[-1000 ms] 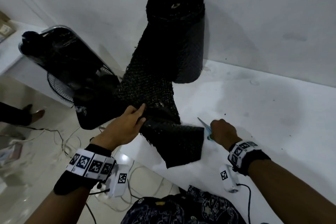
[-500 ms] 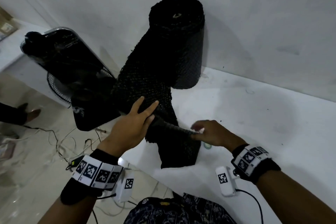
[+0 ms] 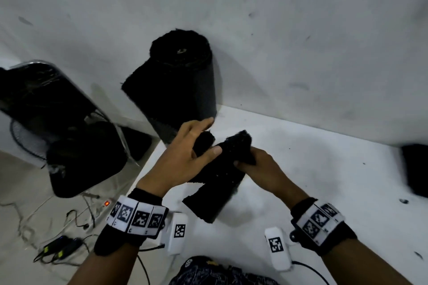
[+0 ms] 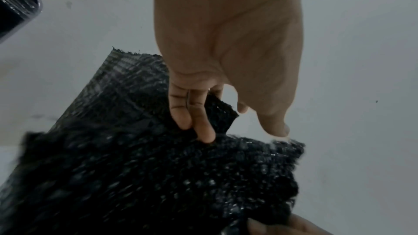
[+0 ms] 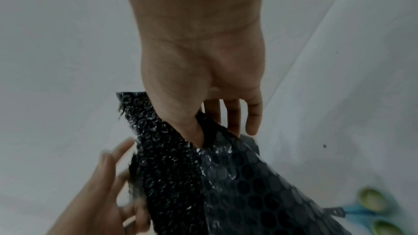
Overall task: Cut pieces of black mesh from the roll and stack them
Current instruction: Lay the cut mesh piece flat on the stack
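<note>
Both forearms reach forward over the white table (image 3: 324, 169), each with a black wrist cuff and a band of square markers. The left hand (image 3: 183, 157) is just left of the cut mesh piece (image 3: 220, 183), its fingers (image 4: 199, 119) stretched out and lying against the upper edge, with the thumb on the near side. The right hand (image 3: 261, 169) is at the right side of the same piece and pinches its edge between the thumb and the curled fingers (image 5: 233, 117).
</note>
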Action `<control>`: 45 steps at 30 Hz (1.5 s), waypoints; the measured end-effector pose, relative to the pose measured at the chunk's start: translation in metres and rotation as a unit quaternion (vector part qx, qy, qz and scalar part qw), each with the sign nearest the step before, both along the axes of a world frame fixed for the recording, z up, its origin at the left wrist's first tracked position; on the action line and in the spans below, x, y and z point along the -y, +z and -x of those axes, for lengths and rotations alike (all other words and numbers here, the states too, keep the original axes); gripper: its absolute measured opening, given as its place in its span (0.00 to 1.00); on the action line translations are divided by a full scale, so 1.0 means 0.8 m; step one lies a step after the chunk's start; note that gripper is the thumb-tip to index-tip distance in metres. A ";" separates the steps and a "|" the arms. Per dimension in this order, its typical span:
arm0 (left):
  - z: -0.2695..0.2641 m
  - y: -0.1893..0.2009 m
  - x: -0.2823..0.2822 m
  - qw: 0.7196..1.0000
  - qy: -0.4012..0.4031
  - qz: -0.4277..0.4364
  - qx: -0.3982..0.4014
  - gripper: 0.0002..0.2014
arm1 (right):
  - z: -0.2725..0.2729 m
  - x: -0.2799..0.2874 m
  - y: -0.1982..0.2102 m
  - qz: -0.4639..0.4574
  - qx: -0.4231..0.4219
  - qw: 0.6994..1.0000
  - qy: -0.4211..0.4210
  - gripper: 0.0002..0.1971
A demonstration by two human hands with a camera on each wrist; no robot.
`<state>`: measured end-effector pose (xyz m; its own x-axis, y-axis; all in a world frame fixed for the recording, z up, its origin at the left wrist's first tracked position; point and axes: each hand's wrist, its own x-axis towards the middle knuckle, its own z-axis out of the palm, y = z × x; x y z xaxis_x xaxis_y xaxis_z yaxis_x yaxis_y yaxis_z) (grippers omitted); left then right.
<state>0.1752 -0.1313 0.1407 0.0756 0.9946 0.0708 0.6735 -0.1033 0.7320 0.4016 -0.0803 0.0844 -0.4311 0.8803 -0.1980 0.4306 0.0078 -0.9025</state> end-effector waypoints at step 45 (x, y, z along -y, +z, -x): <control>-0.170 -0.068 -0.049 0.951 -0.022 0.162 0.263 0.22 | -0.292 0.024 0.012 0.139 -0.144 0.957 -0.212 0.38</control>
<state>0.3111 -0.0923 0.0865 0.1563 0.9673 -0.1997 0.2052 0.1660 0.9645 0.6352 -0.0993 0.0940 -0.1190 0.9185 -0.3771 0.0751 -0.3704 -0.9258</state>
